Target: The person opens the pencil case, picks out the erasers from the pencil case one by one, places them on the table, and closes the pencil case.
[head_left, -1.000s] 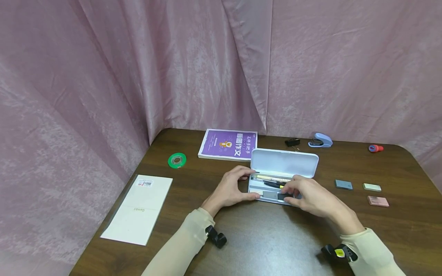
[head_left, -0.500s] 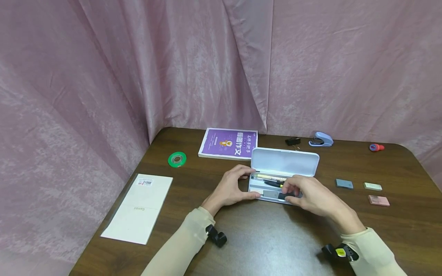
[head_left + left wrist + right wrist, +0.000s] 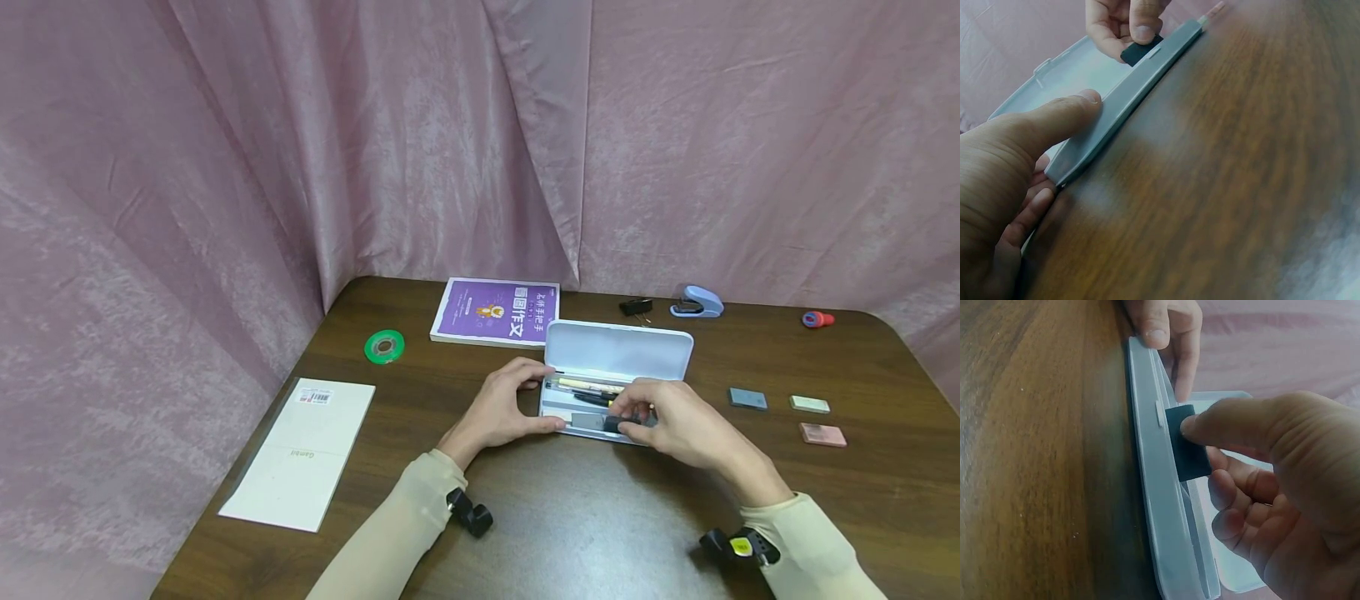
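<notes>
Right hand pinching a small dark block, probably light and stiff, best held by its short ends, over the open pencil case mid-worktop, left hand gripping the case's left end.

Three erasers lie loose, one stapler, one tape roll.

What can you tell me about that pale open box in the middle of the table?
The pencil case is a long, shallow box with rounded corners, pale blue-grey, seemingly plastic. Its hinged lid stands open at the back. It lies flat on the dark wooden table. Inside lie pens and a grey block. The left hand grips its left end, thumb on the front wall; the right hand pinches a small black block at the front rim.
</notes>
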The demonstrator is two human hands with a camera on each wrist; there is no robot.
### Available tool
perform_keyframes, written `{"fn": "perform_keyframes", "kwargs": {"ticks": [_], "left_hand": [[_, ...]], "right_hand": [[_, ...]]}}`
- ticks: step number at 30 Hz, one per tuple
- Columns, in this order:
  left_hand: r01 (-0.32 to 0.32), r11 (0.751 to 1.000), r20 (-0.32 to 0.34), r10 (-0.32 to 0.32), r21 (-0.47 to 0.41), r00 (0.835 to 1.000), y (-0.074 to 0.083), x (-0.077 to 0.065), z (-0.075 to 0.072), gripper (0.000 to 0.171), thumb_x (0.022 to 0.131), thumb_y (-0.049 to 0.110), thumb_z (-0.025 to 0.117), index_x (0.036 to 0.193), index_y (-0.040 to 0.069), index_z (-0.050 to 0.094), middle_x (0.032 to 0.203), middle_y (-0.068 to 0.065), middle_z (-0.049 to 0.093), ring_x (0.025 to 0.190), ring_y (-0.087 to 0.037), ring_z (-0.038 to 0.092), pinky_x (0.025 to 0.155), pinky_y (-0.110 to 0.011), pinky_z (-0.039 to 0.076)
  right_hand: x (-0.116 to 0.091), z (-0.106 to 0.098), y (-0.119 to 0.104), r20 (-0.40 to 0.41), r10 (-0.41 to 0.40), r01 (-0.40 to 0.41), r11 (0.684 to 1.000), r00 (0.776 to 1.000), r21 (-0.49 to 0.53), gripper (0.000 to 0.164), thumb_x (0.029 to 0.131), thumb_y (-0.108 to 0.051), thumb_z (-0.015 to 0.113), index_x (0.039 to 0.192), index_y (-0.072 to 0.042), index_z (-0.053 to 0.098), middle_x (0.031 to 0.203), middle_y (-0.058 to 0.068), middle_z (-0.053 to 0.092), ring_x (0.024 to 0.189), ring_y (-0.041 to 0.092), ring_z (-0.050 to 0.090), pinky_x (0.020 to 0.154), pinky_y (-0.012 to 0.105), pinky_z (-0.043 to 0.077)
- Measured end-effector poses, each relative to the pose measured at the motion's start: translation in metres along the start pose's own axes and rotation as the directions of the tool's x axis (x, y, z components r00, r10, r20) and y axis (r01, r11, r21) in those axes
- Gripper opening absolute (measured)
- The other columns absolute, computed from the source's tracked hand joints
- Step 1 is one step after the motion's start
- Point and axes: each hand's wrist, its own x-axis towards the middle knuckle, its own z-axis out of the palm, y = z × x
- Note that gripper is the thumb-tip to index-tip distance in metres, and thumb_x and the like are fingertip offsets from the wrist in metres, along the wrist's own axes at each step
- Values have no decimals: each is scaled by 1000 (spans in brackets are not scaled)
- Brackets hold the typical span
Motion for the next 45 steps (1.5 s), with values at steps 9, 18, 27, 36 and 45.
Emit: {"fn": "perform_keyframes", "kwargs": {"ticks": [9, 18, 27, 36, 45], "left_hand": [[10, 1000, 2, -10, -3, 1000, -1, -1, -1, 77, 81, 34, 103, 147, 11, 69, 145, -1, 65, 130, -15, 64, 114, -21, 55], [13, 1000, 8, -13, -3, 1000, 0, -1, 0, 79, 81, 36, 103, 148, 11, 69, 146, -1, 65, 131, -14, 64, 115, -21, 54], [14, 1000, 8, -14, 2, 1000, -1, 0, 1, 78, 81, 35, 103, 147, 13, 69, 146, 0, 65, 131, -14, 64, 114, -21, 55], [33, 999, 13, -33, 19, 999, -1, 0, 1, 78, 81, 38, 103, 147, 16, 69, 145, 2, 65, 129, -12, 64, 114, -22, 55], [32, 999, 13, -32, 16, 999, -1, -1, 1, 78, 81, 37, 103, 147, 16, 70, 145, 2, 65, 130, -13, 64, 114, -22, 55]], "right_hand": [[-4, -15, 4, -76, -19, 21, 1000, 997, 20, 26, 92, -2, 88, 103, -25, 81, 92, -17, 68, 88, 8, 63, 72, 28, 56], [-18, -49, 11, -162, 0, 6, 999, 987, 34, 28, 92, -1, 88, 106, -25, 80, 93, -8, 70, 79, 10, 61, 63, 22, 51], [-40, -74, 36, -263, 19, -28, 999, 965, -31, 32, 91, -1, 88, 108, -27, 81, 95, -8, 71, 82, 8, 62, 68, 16, 48], [-69, -84, 67, -274, 120, -133, 991, 954, -31, 29, 92, -2, 88, 109, -24, 80, 93, -6, 73, 78, 7, 63, 66, 15, 48], [-88, -78, 88, -295, 133, -157, 986, 946, -60, 28, 90, -3, 89, 106, -24, 81, 92, -9, 70, 79, 5, 59, 64, 14, 45]]}}
